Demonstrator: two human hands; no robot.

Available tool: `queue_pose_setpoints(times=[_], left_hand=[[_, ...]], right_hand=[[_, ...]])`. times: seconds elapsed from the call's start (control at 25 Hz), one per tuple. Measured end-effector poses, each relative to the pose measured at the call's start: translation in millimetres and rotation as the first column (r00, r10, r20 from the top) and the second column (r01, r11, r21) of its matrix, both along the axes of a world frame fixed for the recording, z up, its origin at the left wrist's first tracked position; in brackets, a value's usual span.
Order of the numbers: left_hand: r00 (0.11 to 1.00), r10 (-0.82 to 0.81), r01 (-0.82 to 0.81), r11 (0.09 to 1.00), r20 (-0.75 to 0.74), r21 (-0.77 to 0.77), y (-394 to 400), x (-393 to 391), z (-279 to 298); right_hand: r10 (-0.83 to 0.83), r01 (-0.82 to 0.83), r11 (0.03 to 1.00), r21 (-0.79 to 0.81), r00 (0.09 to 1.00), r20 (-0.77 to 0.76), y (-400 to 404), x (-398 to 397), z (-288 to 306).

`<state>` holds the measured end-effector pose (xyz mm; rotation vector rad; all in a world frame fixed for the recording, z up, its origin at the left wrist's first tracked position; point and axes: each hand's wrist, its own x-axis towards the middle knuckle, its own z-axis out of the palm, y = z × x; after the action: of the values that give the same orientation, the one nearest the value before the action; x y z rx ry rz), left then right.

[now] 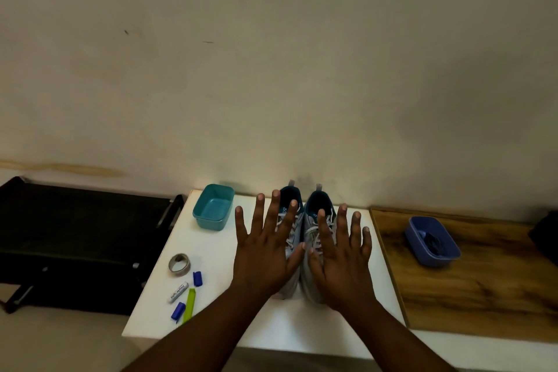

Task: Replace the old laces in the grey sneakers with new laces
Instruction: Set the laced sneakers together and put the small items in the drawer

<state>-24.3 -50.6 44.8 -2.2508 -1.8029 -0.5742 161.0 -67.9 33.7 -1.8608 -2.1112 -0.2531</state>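
Two flat, spread hands, the left hand (265, 254) and right hand (341, 263), hover empty over grey lace-up fabric sneakers (302, 238) standing on the white rectangular table (302, 329) by the wall. The soft white laces (315, 235) look easiest pinched at the knots; open room lies at the near edge.

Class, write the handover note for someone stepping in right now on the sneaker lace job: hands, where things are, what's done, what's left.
Left hand and right hand: both open, fingers spread, held over the shoes, holding nothing.
Grey sneakers: side by side on the white table, heels to the wall, white laces threaded.
Blue tub on the wooden board at right holds something dark, possibly the new laces; teal tub at left is empty.
Done: nothing yet.
Left: unlace both shoes, thread the new laces.
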Motion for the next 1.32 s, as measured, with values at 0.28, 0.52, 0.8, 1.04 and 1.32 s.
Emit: queue_pose_setpoints(times=[0.28, 0.52, 0.8, 1.04, 1.32], left_hand=[[0.998, 0.063, -0.063, 0.998, 0.022, 0.014, -17.9, -9.6, 28.7], [0.990, 0.132, -0.132, 0.991, 0.045, -0.005, -39.2, -31.8, 42.7], [0.961, 0.262, -0.261, 0.965, 0.084, -0.026, -56.0, -91.6, 54.4], [0.896, 0.419, -0.412, 0.908, 0.149, -0.074, -68.1, -141.3, 35.9], [0.852, 0.505, -0.476, 0.858, 0.137, -0.194, -84.4, -163.0, -3.8]], right_hand=[[-0.051, 0.051, 0.999, 0.012, 0.999, 0.000, -2.5, 4.0, 32.0], [-0.035, 0.036, 0.999, 0.007, 0.998, -0.046, -14.9, -10.6, 45.9], [0.056, -0.063, 0.997, -0.037, 0.983, -0.174, -20.3, -55.6, 57.6], [0.193, -0.196, 0.981, 0.006, 0.963, -0.189, -23.9, -122.3, 54.6], [0.297, -0.321, 0.941, -0.109, 0.935, -0.194, -29.5, -172.9, 17.1]])
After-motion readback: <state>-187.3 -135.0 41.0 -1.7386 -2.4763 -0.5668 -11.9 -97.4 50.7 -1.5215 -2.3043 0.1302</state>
